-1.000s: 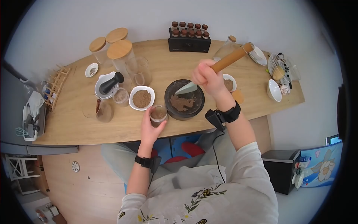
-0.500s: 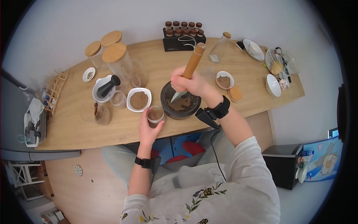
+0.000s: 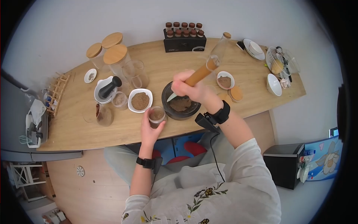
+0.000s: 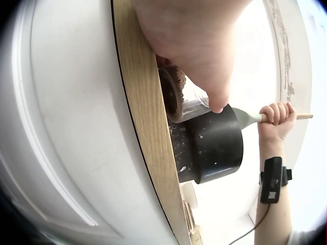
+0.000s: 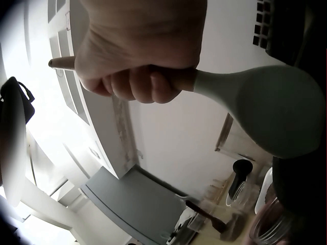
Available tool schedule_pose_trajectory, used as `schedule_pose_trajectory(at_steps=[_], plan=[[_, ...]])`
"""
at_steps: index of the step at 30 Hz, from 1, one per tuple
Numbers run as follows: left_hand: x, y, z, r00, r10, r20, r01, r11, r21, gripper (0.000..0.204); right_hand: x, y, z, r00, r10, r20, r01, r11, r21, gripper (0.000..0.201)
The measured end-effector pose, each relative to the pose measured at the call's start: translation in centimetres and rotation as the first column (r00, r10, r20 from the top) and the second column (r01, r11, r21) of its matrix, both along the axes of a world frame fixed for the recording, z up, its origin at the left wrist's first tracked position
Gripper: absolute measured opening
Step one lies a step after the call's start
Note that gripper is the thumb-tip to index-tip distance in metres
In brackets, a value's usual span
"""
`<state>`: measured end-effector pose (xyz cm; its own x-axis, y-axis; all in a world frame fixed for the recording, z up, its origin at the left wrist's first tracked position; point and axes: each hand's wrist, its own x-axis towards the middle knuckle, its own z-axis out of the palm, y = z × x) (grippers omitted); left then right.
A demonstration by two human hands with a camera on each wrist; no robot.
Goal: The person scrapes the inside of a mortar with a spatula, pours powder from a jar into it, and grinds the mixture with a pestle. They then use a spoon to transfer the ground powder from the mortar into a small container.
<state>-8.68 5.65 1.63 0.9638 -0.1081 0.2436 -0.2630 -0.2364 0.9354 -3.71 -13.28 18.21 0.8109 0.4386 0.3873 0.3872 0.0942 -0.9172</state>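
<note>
The right hand (image 3: 190,86) grips the wooden handle (image 3: 203,73) of a spatula, whose pale green blade (image 5: 281,109) dips into a dark round mortar (image 3: 166,106) in the head view. Brown powder (image 3: 181,105) lies in the mortar. The left hand (image 3: 151,130) curls round a small clear jar (image 3: 157,115) of brown powder, just left of the mortar. In the left wrist view the jar (image 4: 190,104) stands on the table against the black mortar (image 4: 217,145), with the thumb along its side.
White bowls of brown powder (image 3: 140,100) (image 3: 225,81) flank the mortar. A white bowl with a dark pestle (image 3: 110,87), lidded glass jars (image 3: 115,54) and a glass pitcher (image 3: 104,115) stand left. Behind is a black spice rack (image 3: 184,44); dishes and a wire basket (image 3: 278,61) are right.
The right hand has moved left and lowered the spatula blade toward the mortar's left side; its handle swung upright, then tilted right again. The left hand keeps its hold on the jar.
</note>
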Motion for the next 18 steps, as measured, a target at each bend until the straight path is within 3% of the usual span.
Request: schedule_pose_trajectory(at_steps=[3,7,11,12,15,18], plan=[[0.0,-0.1,0.1,1.0,-0.003,-0.012,0.003,1.0,-0.02,0.068,-0.9,0.2,0.3,0.971,0.001,0.239,0.041,0.984,-0.171,0.037],[0.0,-0.1,0.1,1.0,-0.001,-0.005,0.001,1.0,-0.022,0.069,-1.1,-0.8,0.2,0.949,0.175,0.263,-0.068,0.927,-0.37,0.025],[-0.1,0.1,0.1,1.0,-0.01,-0.02,0.01,1.0,0.007,0.07,-2.0,-1.3,0.5,0.997,0.035,0.073,-0.028,0.995,-0.095,0.036],[-0.1,0.0,0.2,0.999,-0.019,-0.034,0.019,1.0,0.015,0.071,-2.0,-1.4,0.6,0.995,-0.024,0.1,0.031,0.997,-0.07,0.036],[-0.1,0.1,0.0,1.0,-0.01,-0.024,0.011,0.999,0.037,0.071,-0.9,-2.2,-0.3,0.998,0.005,-0.056,0.002,0.991,0.13,0.032],[-0.1,0.0,0.1,0.999,-0.014,-0.051,0.014,1.0,-0.011,0.071,-0.3,-2.0,-0.3,0.997,0.038,-0.067,-0.022,0.972,0.233,0.032]])
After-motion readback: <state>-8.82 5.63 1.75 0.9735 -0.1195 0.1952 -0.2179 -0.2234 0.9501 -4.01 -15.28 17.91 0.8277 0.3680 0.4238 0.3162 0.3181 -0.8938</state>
